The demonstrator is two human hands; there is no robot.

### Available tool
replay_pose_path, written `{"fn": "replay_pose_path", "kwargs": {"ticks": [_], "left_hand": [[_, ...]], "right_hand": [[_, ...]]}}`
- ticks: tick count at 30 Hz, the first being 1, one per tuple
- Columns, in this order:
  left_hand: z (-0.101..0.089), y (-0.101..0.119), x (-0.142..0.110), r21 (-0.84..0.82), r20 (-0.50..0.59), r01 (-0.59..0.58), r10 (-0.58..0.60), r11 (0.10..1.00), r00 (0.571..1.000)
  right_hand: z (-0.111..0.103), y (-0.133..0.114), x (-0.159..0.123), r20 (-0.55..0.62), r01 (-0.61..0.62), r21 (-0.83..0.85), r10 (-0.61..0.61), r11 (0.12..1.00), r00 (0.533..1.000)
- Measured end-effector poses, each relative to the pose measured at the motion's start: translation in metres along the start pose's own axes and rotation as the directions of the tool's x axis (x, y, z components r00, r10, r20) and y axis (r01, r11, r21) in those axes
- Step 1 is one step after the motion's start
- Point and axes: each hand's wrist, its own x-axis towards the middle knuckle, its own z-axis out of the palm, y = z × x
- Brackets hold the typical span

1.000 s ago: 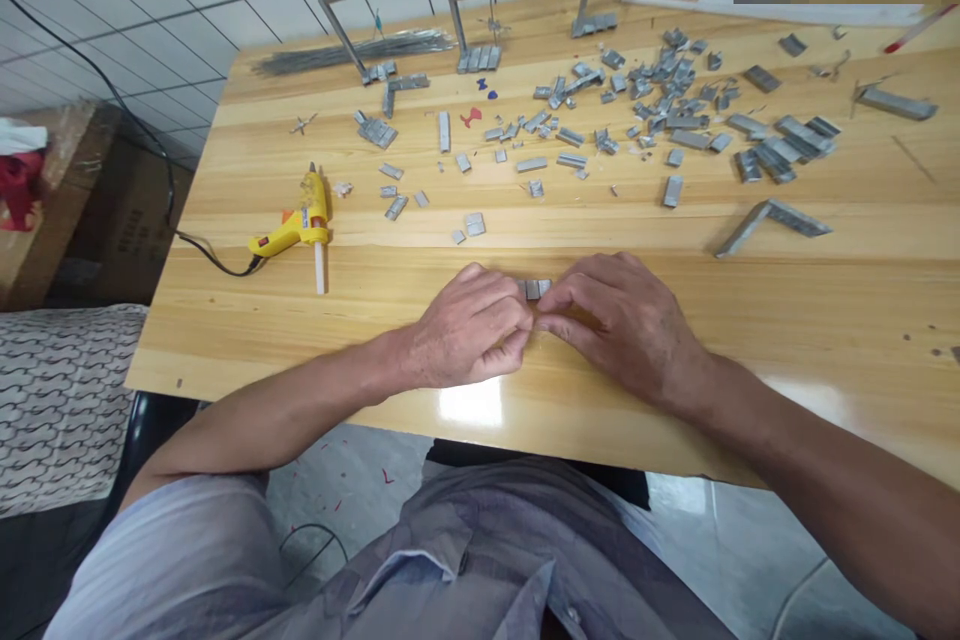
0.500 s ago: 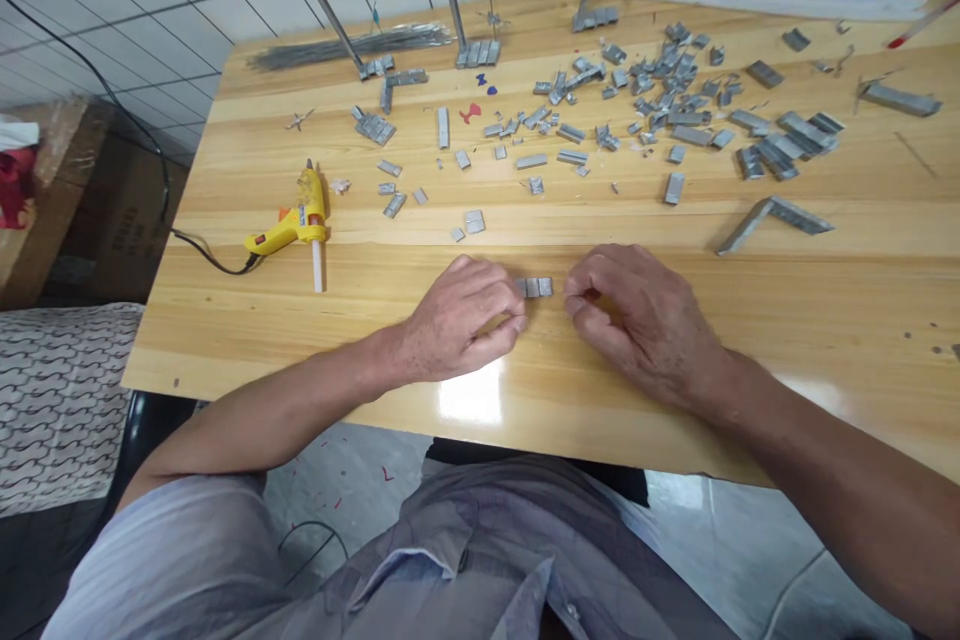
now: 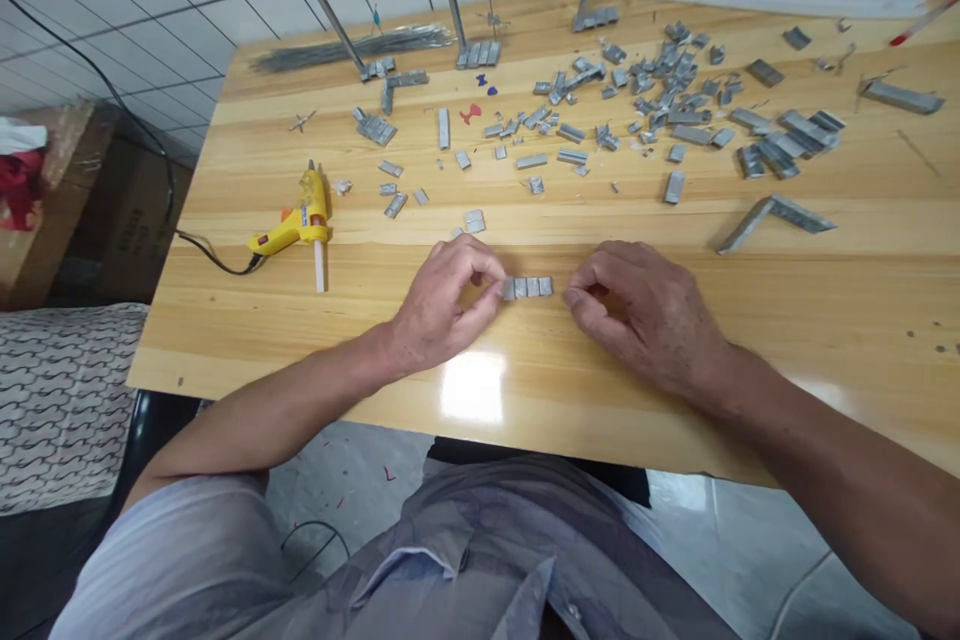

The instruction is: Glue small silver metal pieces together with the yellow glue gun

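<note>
A short row of grey metal staple pieces point(image 3: 533, 287) lies side by side on the wooden table. My left hand point(image 3: 454, 305) has thumb and forefinger closed on the row's left end, partly covering the piece there. Just off the right end, a small gap away, is my right hand point(image 3: 645, 315). Its thumb and forefinger are pinched together; whether anything tiny is between them cannot be made out. Behind my left hand lie a small pair of flat staple pieces point(image 3: 474, 220).
A yellow glue gun point(image 3: 304, 220) with its cord lies at the left. Loose staple pieces point(image 3: 667, 80) are scattered at the back right. Bent staple stands point(image 3: 478, 52) and a bundle of thin wires point(image 3: 405, 42) line the wall side. An angled staple strip point(image 3: 772, 210) lies right.
My right hand has drawn back to the right, away from the row. My left hand has shifted left, uncovering more of the row, which stays in place.
</note>
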Motion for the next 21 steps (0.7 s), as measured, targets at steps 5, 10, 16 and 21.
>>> {"fn": "replay_pose_path", "kwargs": {"ticks": [5,10,16,21], "left_hand": [[0.001,-0.003,0.001,-0.011,-0.023,0.051,-0.051,0.999,0.998],[-0.002,-0.005,0.002,-0.032,-0.001,0.082,-0.082,0.996,0.997],[-0.004,-0.008,0.003,-0.008,0.017,0.165,-0.165,0.986,0.986],[-0.001,-0.008,0.002,-0.024,0.042,0.05,-0.049,0.998,0.998]], "right_hand": [[0.001,0.002,-0.001,-0.017,0.005,0.009,-0.005,1.0,1.0],[0.002,0.004,-0.002,-0.012,0.006,0.008,-0.006,1.0,1.0],[0.003,0.009,-0.002,0.011,0.005,-0.047,-0.005,0.999,1.0],[0.006,0.012,-0.003,-0.021,-0.001,-0.057,0.0,0.998,1.0]]}}
